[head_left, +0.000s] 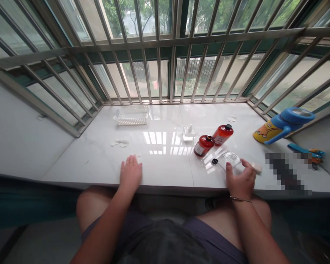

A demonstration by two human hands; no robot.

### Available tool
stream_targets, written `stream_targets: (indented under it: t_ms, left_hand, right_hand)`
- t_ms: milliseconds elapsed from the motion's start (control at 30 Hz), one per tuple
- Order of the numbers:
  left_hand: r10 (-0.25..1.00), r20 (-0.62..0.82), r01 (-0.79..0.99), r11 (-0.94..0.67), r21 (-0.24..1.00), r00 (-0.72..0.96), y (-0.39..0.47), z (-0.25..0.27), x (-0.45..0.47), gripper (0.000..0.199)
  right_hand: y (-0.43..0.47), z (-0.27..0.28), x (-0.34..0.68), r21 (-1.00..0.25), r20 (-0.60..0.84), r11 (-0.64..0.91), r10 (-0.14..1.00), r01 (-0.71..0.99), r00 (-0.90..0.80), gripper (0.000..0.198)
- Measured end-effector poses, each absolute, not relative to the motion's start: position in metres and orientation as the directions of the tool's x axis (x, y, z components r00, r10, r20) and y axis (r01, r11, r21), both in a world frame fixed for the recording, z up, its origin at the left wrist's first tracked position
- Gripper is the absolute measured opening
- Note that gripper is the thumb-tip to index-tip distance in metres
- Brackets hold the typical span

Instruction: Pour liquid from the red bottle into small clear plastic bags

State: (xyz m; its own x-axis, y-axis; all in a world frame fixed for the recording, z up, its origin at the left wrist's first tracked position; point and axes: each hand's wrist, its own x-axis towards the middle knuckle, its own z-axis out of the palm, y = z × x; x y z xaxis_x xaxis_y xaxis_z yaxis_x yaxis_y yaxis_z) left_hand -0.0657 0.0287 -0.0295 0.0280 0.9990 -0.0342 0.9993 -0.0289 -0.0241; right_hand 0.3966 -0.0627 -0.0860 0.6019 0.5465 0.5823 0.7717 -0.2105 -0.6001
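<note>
My left hand (pixel 131 172) lies palm down on the white tiled ledge (pixel 165 168), fingers stretched forward. A scrap of white tissue (pixel 138 158) shows by its fingertips. My right hand (pixel 240 179) grips the near end of a clear, squarish bottle (pixel 231 157) between thumb and fingers. Beside the bottle is a small black cap (pixel 215 161). Farther back, an uncapped red bottle (pixel 204 146) stands touching or close to a second red bottle (pixel 223 134) with a dark cap. A clear container with a pump top (pixel 190 132) stands to their left.
A white plastic basket (pixel 131 116) sits near the barred window (pixel 170 73). Crumpled tissue (pixel 121 143) lies in front of it. To the right are a blue and yellow flask (pixel 283 125), blue and orange tools (pixel 308 152), a pale piece (pixel 256 168) and a blurred-out area.
</note>
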Motion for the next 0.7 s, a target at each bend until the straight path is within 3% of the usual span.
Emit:
stream_targets:
  t_ms: [133, 267, 433, 533, 700]
  left_hand:
    - [0.950, 0.020, 0.950, 0.311, -0.022, -0.310, 0.054, -0.021, -0.170, 0.063]
    - [0.934, -0.018, 0.933, 0.357, 0.046, -0.356, 0.066, -0.014, -0.210, 0.062]
    - [0.912, 0.035, 0.911, 0.406, 0.074, -0.409, 0.069, -0.012, -0.172, 0.076]
    - [0.964, 0.117, 0.963, 0.218, 0.156, -0.237, 0.066, -0.011, -0.121, 0.068]
    - [0.970, 0.153, 0.817, -0.240, 0.524, 0.187, 0.056, -0.002, -0.017, 0.034]
  right_hand:
    - [-0.063, -0.085, 0.396, -0.606, 0.576, -0.207, 0.551, 0.768, 0.603, 0.085]
    - [-0.062, -0.083, 0.395, -0.616, 0.573, -0.196, 0.553, 0.763, 0.604, 0.083]
    - [-0.062, -0.081, 0.394, -0.613, 0.574, -0.206, 0.547, 0.762, 0.610, 0.081]
    - [-0.061, -0.081, 0.394, -0.606, 0.575, -0.214, 0.547, 0.766, 0.608, 0.081]
    - [-0.061, -0.082, 0.395, -0.599, 0.577, -0.213, 0.554, 0.772, 0.600, 0.078]
